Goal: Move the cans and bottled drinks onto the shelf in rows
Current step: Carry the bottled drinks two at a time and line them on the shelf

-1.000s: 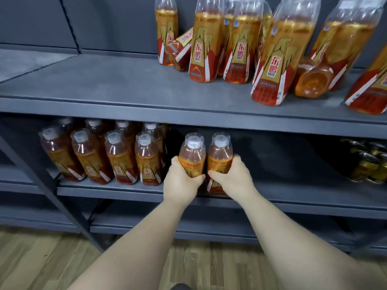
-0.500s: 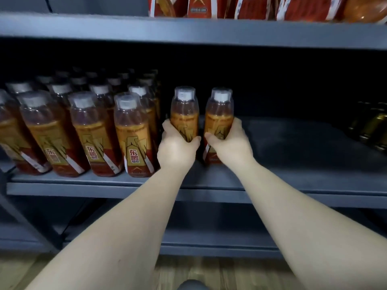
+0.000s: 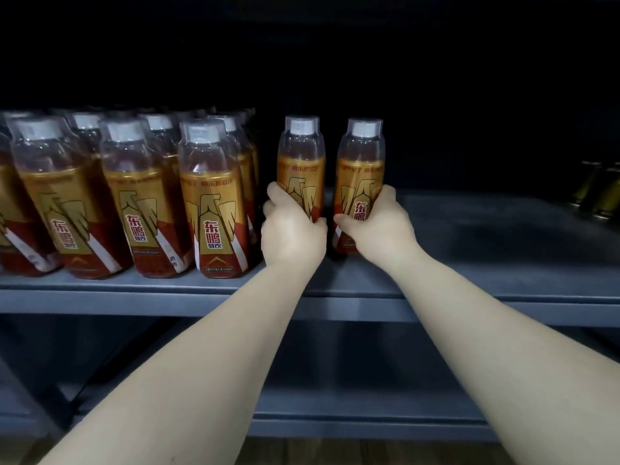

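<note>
Two amber drink bottles with gold-and-red labels and white caps stand upright on the grey shelf [image 3: 469, 283]. My left hand [image 3: 292, 229] is shut on the left bottle [image 3: 301, 162]. My right hand [image 3: 375, 226] grips the right bottle [image 3: 360, 169] from its right side. Both bottles sit side by side, a small gap apart, just right of several rows of the same bottles [image 3: 208, 203] that fill the shelf's left part.
Dark green-gold cans [image 3: 600, 189] stand at the far right of the same shelf, with bare shelf between them and my hands. A lower shelf [image 3: 335, 421] runs below. The space above the bottles is dark.
The view has dropped and come closer to the middle shelf; the upper shelf has left the frame. Both hands have pushed their bottles further in, beside the rows.
</note>
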### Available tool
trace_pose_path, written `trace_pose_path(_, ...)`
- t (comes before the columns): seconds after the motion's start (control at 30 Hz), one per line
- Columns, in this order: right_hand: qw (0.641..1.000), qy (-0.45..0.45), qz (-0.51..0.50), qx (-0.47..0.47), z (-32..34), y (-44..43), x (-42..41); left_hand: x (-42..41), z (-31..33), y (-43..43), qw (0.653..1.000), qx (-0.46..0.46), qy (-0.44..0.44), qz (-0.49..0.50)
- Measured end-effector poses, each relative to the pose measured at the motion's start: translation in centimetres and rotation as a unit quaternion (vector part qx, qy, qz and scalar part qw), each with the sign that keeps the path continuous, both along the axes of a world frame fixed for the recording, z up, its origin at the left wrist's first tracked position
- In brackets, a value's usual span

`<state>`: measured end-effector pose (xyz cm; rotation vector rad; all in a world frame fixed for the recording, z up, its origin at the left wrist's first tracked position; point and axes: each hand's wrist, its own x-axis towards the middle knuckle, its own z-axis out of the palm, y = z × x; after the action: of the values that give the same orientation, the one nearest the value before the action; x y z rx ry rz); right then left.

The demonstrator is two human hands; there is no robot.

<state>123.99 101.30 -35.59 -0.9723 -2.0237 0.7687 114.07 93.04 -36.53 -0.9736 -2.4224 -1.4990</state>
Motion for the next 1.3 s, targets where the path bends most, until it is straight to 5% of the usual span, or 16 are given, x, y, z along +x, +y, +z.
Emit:
trace_pose_path(0.4,0.999,-0.012,0.015,-0.035,1.0,3.7,-3.7,-3.6,1.5,3.7,0.996,-0.021,-0.087,0.011)
trace_pose_path(1.3,0.993,-0.07,0.048,-0.085,0.6,13.7,-12.1,-10.5,1.2,14.2,0.991,-0.012,-0.113,0.075)
